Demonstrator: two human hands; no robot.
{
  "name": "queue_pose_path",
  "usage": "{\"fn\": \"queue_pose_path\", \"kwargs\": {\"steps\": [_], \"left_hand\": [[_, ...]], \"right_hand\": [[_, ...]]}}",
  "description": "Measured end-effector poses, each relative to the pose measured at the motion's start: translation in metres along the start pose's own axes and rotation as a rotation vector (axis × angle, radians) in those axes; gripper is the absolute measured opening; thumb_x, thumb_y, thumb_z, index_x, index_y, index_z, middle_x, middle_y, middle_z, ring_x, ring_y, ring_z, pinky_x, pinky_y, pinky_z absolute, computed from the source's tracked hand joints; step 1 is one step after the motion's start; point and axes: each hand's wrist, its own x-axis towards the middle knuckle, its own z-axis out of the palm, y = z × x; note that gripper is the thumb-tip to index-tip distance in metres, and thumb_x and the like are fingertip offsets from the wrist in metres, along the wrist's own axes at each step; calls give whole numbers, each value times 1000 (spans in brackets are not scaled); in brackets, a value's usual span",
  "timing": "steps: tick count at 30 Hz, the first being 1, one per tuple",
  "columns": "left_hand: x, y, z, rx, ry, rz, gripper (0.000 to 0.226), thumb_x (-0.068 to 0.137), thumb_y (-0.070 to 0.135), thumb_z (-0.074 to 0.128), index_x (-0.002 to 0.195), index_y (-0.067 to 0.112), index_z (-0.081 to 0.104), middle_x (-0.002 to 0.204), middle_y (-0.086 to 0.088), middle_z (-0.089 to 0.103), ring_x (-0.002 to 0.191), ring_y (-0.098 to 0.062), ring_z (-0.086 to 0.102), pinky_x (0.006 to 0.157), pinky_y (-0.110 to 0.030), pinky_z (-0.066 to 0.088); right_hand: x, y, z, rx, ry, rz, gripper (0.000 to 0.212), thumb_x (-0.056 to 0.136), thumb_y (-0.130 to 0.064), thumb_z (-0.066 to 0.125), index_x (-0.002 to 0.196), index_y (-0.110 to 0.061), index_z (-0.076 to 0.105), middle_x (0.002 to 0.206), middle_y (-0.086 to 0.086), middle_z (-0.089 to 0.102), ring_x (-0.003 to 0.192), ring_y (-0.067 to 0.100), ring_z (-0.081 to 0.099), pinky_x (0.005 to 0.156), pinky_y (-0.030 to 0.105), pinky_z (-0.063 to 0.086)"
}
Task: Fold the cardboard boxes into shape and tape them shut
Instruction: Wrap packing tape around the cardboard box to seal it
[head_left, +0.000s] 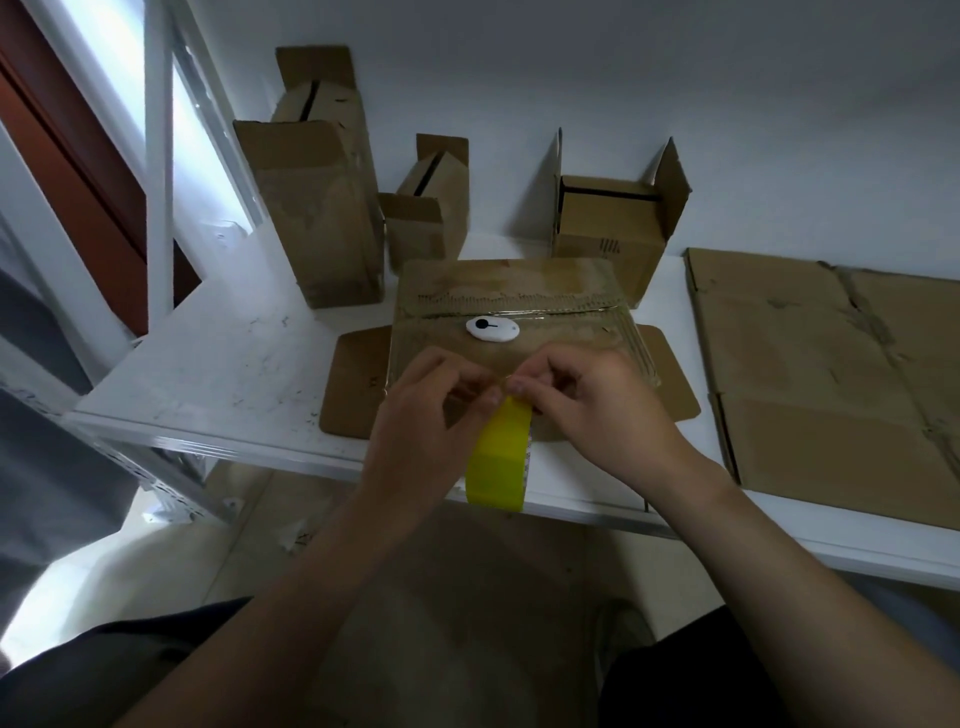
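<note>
tape roll (500, 456): yellow | boxes (511, 317): brown | cutter (492, 329): white, black | shelf (218, 358): white

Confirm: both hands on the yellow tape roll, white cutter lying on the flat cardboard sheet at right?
One error: head view shows the white cutter lying on the box just beyond the hands, not the flat cardboard sheet. Left hand and right hand are both on the yellow tape roll.

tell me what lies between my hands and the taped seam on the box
In the head view, a white oval tool with a black mark lies on the box, beyond the left hand and right hand that pinch the yellow tape roll.
</note>
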Motion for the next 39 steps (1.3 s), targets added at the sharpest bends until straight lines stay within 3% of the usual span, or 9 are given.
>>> {"fn": "queue_pose_path", "kwargs": {"steps": [6, 10, 11, 15, 17, 25, 28, 32, 39], "left_hand": [[6, 9, -2, -61, 16, 63, 19, 91, 35, 66, 82, 18, 69, 89, 9, 60, 81, -9, 60, 65, -25, 50], [9, 11, -3, -105, 25, -1, 13, 91, 26, 71, 80, 22, 65, 86, 15, 60, 81, -9, 60, 64, -18, 46], [8, 11, -2, -118, 17, -39, 13, 91, 23, 72, 80, 24, 65, 86, 14, 60, 81, -9, 60, 65, -18, 45], [7, 12, 2, -172, 4, -113, 12, 93, 22, 70, 85, 29, 65, 88, 12, 63, 86, -3, 60, 70, -11, 43], [8, 13, 2, -189, -6, -112, 10, 94, 23, 68, 88, 30, 65, 90, 12, 64, 89, -1, 61, 73, -8, 43], [10, 26, 0, -239, 76, -118, 15, 89, 29, 75, 86, 40, 65, 95, 9, 59, 89, 2, 60, 73, -8, 47], [9, 31, 1, -352, 100, -374, 26, 81, 41, 80, 96, 35, 59, 98, 6, 63, 85, 7, 62, 67, -8, 48], [11, 32, -10, -909, -158, -730, 55, 72, 43, 76, 119, 20, 59, 109, 0, 74, 92, -8, 74, 69, -26, 59], [0, 22, -39, -451, -141, -595, 46, 82, 38, 80, 125, 34, 64, 108, 14, 70, 99, -7, 70, 81, -32, 60]], "right_hand": [[1, -4, -3, -105, 115, -85, 11, 90, -32, 72, 97, -27, 80, 85, -13, 74, 78, 6, 66, 71, 40, 55], [2, -2, 2, -69, 108, 80, 81, 85, -39, 77, 153, -42, 32, 118, -23, 65, 79, -4, 55, 77, 29, 52], [2, -2, 2, -42, 127, 112, 86, 81, -39, 80, 150, -44, 29, 119, -23, 62, 77, -5, 54, 74, 27, 51], [1, -1, 1, -92, 223, 8, 22, 79, -38, 82, 95, -29, 70, 106, -13, 54, 95, 2, 53, 72, 24, 47], [-1, -1, 1, -77, 209, -29, 11, 82, -34, 80, 89, -27, 80, 102, -9, 58, 99, 7, 56, 75, 27, 49], [0, -9, -14, 48, 84, 9, 7, 86, -18, 80, 87, -25, 81, 90, -13, 62, 85, 6, 58, 69, 13, 43], [0, -17, -9, -42, 134, -42, 3, 88, -18, 77, 87, -18, 79, 90, -13, 60, 81, 7, 58, 67, 20, 46], [3, -26, -3, -4, 137, 15, 10, 92, -27, 72, 83, -23, 75, 96, -14, 59, 88, 5, 57, 72, 21, 47], [18, -30, 8, -51, 124, 248, 29, 69, -52, 84, 68, -30, 65, 79, -16, 64, 75, 2, 59, 62, 25, 45]]}}
